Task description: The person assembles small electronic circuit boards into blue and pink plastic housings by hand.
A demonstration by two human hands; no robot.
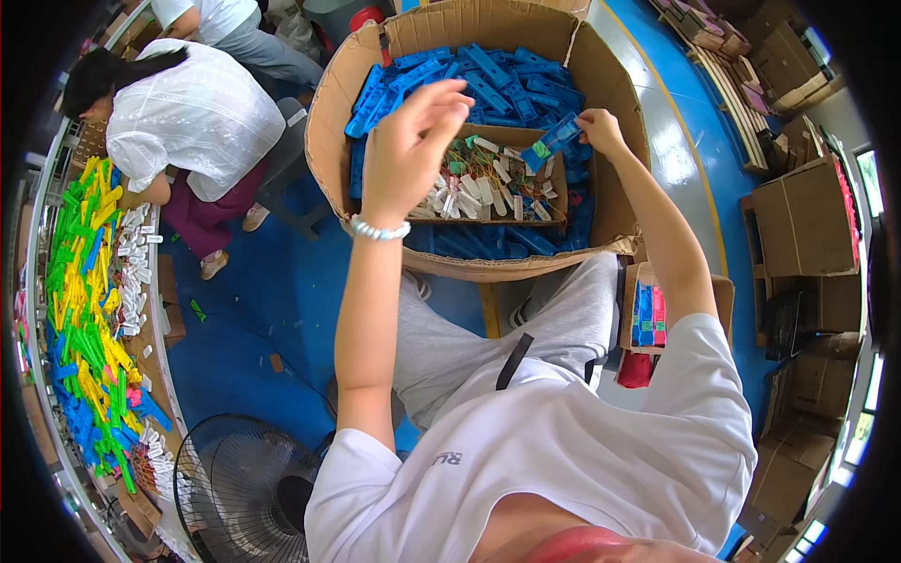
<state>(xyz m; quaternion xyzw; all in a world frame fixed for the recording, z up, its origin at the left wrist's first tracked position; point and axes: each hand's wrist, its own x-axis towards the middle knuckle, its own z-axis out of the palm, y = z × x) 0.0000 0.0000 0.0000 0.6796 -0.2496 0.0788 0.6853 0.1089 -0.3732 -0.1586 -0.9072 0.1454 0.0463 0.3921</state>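
Note:
My right hand (pixel 602 131) pinches one end of a blue plastic housing (pixel 561 136), which has a small green piece at its other end. The housing hangs above an inner cardboard tray (pixel 422 221) of small white wired parts (pixel 483 190). Over the left part of the big cardboard box (pixel 427 30), my left hand (pixel 413 141) is raised with fingers loosely bent and apart from the thumb. Nothing shows in it. Many more blue housings (pixel 493 80) fill the box around and under the tray.
A small box (pixel 721 298) holding blue and pink pieces stands by my right leg. To the left are a black fan (pixel 246 493), a seated person in white (pixel 192 113) and a bench heaped with green, yellow, blue and white parts (pixel 89 281). Cartons (pixel 805 220) line the right.

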